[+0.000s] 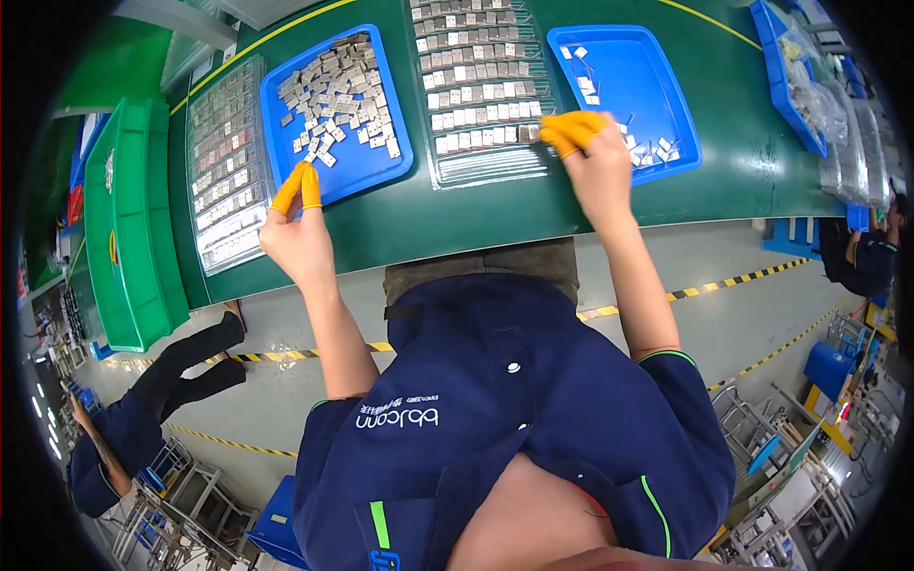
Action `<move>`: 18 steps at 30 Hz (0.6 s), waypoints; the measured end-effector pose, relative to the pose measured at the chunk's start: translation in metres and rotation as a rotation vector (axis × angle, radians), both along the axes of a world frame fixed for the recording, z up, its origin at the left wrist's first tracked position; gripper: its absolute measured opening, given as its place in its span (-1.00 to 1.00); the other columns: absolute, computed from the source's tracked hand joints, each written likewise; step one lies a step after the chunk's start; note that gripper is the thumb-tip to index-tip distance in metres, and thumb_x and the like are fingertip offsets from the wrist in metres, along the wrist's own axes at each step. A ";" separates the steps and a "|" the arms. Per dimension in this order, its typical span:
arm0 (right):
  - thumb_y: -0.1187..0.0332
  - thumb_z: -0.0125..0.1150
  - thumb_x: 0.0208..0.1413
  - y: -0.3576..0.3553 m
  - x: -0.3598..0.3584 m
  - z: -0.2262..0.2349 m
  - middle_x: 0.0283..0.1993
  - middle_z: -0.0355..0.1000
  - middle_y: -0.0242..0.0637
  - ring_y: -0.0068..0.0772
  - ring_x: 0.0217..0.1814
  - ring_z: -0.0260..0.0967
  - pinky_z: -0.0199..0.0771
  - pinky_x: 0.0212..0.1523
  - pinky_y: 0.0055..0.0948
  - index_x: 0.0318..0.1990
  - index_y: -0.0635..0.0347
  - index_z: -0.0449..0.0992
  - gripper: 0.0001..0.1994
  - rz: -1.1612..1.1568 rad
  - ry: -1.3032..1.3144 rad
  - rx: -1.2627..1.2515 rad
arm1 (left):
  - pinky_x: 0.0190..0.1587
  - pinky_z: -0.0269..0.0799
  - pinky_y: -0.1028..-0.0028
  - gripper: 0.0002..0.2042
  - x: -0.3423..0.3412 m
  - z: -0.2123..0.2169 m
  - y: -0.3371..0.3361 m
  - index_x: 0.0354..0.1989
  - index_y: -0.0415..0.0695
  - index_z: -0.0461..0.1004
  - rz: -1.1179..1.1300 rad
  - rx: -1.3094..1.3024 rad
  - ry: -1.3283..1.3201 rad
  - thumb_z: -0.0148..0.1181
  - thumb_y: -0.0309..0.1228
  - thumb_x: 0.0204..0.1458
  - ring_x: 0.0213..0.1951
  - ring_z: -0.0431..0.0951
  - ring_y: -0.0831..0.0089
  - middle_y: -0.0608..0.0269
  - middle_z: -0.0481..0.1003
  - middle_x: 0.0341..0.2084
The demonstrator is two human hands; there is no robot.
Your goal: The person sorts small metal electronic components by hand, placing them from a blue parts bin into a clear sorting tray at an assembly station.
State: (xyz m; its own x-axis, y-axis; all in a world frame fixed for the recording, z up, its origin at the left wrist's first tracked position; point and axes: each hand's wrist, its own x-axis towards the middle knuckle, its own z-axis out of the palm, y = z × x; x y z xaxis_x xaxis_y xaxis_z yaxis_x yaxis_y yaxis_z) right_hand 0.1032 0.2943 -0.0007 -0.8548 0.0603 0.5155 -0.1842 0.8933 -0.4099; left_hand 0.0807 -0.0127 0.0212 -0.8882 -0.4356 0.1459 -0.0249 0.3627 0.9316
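Note:
My left hand point(300, 233), in yellow finger covers, is at the near edge of a blue tray point(401, 143) of loose small silvery rectangular parts point(338, 90). Its thumb and finger pinch together on one small metal part point(310, 158) beside the pile. My right hand point(598, 167), also with yellow covers, has its fingers closed at the right end of the nearest filled row in a clear plastic tray point(490, 171). Whatever those fingers hold is hidden. Rows of the same parts point(476, 116) fill that tray farther back.
Right of it, another blue tray point(657, 119) holds scattered small white-faced pieces with thin leads. A filled clear tray point(227, 171) lies far left beside green bins point(133, 228). A blue bin of plastic bags point(795, 86) stands right. The green table's point(428, 228) near edge is before me; other people are nearby.

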 end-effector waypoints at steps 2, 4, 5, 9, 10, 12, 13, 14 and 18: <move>0.46 0.28 -0.22 0.012 -0.002 0.014 -0.33 0.44 -0.19 -0.14 -0.21 0.33 0.35 -0.20 -0.30 -0.39 0.19 0.58 -0.85 -0.192 -0.028 -0.133 | -0.17 0.37 0.51 -0.83 -0.003 0.004 -0.006 -0.30 -0.17 0.56 0.026 -0.354 -0.055 0.25 -0.47 -0.12 -0.30 0.50 0.40 0.17 0.54 -0.39; 0.41 0.30 -0.21 0.037 -0.006 0.024 -0.32 0.45 -0.16 -0.15 -0.22 0.34 0.35 -0.20 -0.32 -0.37 0.19 0.58 -0.82 -0.283 -0.178 -0.045 | -0.13 0.34 0.45 -0.81 -0.009 0.003 -0.014 -0.30 -0.12 0.57 -0.039 -0.566 -0.036 0.26 -0.45 -0.16 -0.25 0.46 0.32 0.15 0.52 -0.37; 0.39 0.30 -0.22 0.049 -0.005 0.023 -0.32 0.46 -0.14 -0.15 -0.24 0.35 0.35 -0.21 -0.33 -0.36 0.20 0.58 -0.80 -0.299 -0.258 0.000 | -0.08 0.31 0.39 -0.79 -0.013 0.001 -0.019 -0.31 -0.08 0.57 -0.104 -0.777 -0.019 0.28 -0.43 -0.19 -0.20 0.42 0.23 0.13 0.50 -0.36; 0.37 0.33 -0.24 0.052 -0.005 0.025 -0.34 0.46 -0.11 -0.17 -0.36 0.40 0.37 -0.31 -0.35 -0.36 0.23 0.58 -0.78 -0.401 -0.482 -0.082 | -0.16 0.29 0.30 -0.71 -0.027 -0.012 -0.025 -0.33 -0.15 0.57 -0.120 -0.991 -0.003 0.35 -0.36 -0.30 -0.30 0.36 0.18 0.04 0.46 -0.42; 0.38 0.32 -0.24 0.056 -0.005 0.022 -0.34 0.46 -0.11 -0.18 -0.38 0.40 0.38 -0.34 -0.36 -0.37 0.24 0.57 -0.78 -0.419 -0.493 -0.159 | -0.16 0.29 0.30 -0.71 -0.028 -0.010 -0.024 -0.33 -0.15 0.57 -0.114 -0.984 -0.001 0.35 -0.36 -0.30 -0.30 0.36 0.18 0.04 0.46 -0.42; 0.39 0.32 -0.23 0.061 -0.005 0.021 -0.36 0.46 -0.12 -0.18 -0.40 0.40 0.37 -0.35 -0.36 -0.39 0.25 0.57 -0.80 -0.398 -0.453 -0.121 | -0.18 0.29 0.32 -0.69 -0.030 -0.006 -0.020 -0.36 -0.21 0.57 -0.199 -0.988 -0.031 0.37 -0.34 -0.35 -0.33 0.37 0.19 0.05 0.46 -0.47; 0.40 0.31 -0.22 0.059 -0.003 0.020 -0.37 0.46 -0.12 -0.19 -0.42 0.39 0.37 -0.36 -0.35 -0.41 0.27 0.57 -0.82 -0.382 -0.420 -0.097 | -0.18 0.29 0.32 -0.69 -0.030 -0.007 -0.019 -0.36 -0.21 0.57 -0.200 -0.985 -0.026 0.37 -0.34 -0.35 -0.33 0.37 0.19 0.05 0.46 -0.47; 0.41 0.30 -0.21 0.059 -0.002 0.017 -0.38 0.45 -0.13 -0.20 -0.43 0.38 0.37 -0.38 -0.35 -0.43 0.28 0.56 -0.84 -0.367 -0.388 -0.073 | -0.20 0.30 0.32 -0.69 -0.030 -0.008 -0.017 -0.40 -0.23 0.56 -0.187 -1.005 -0.002 0.38 -0.34 -0.36 -0.35 0.38 0.19 0.06 0.46 -0.48; 0.37 0.33 -0.25 0.051 -0.002 0.023 -0.36 0.45 -0.14 -0.18 -0.36 0.38 0.36 -0.35 -0.33 -0.38 0.25 0.57 -0.78 -0.374 -0.405 -0.042 | -0.25 0.34 0.31 -0.72 -0.027 -0.006 -0.010 -0.52 -0.29 0.54 -0.159 -0.983 -0.014 0.38 -0.34 -0.38 -0.35 0.41 0.19 0.03 0.47 -0.49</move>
State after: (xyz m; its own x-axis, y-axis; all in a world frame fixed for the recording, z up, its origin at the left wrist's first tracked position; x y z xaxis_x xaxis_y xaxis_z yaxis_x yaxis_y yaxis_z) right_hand 0.1016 0.3452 0.0221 -0.9006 0.4114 0.1401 0.3226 0.8488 -0.4190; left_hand 0.0532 -0.0232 0.0154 -0.9303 -0.0025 0.3668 0.0821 0.9732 0.2149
